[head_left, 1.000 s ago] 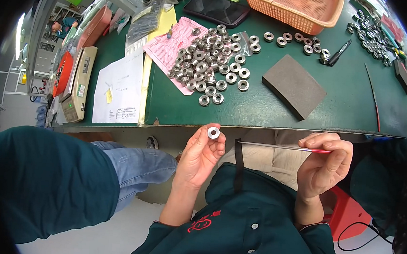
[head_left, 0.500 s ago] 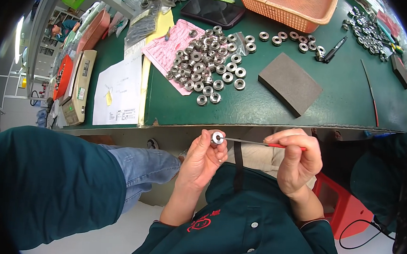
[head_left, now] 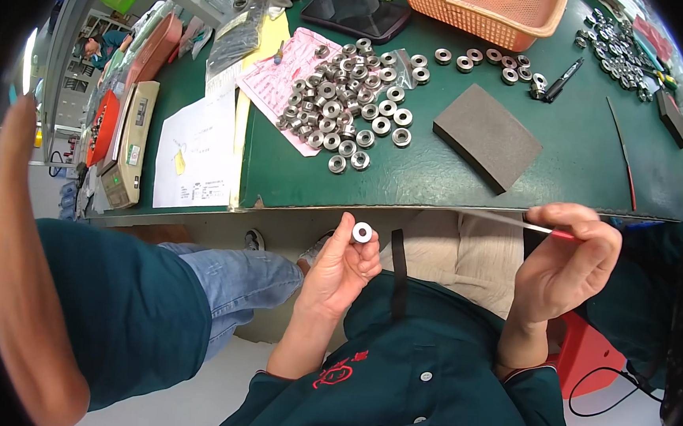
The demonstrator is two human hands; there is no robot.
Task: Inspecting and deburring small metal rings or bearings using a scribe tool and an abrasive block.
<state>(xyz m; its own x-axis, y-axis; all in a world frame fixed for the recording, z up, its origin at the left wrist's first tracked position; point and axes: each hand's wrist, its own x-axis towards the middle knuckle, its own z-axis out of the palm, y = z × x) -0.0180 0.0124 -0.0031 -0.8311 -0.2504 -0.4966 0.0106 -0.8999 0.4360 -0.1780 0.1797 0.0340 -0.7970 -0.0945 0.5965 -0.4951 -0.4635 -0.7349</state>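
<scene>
My left hand (head_left: 332,274) pinches a small shiny metal ring (head_left: 362,233) between thumb and fingers, just off the table's front edge. The ring's pale flat face and dark centre hole are turned upward. To the right, my right hand (head_left: 566,268) is closed around the red handle of a thin needle file (head_left: 537,227). Its slim shaft points left, slightly blurred, and stands apart from the ring. Beyond my left hand, a heap of similar metal rings (head_left: 330,109) lies on the green table, partly on a pink sheet (head_left: 263,86).
A grey block (head_left: 489,136) lies right of the heap. Behind stand an orange basket (head_left: 458,22) and a dark phone (head_left: 355,13). Another red-handled file (head_left: 625,158) and a black pen (head_left: 564,80) lie rightward. At left are papers (head_left: 197,155), a scale (head_left: 134,151) and a co-worker's arm (head_left: 31,286).
My right hand has drawn the needle file out of the ring and away to the right. My left hand stays nearly still with the ring. A co-worker's arm has come up at left.
</scene>
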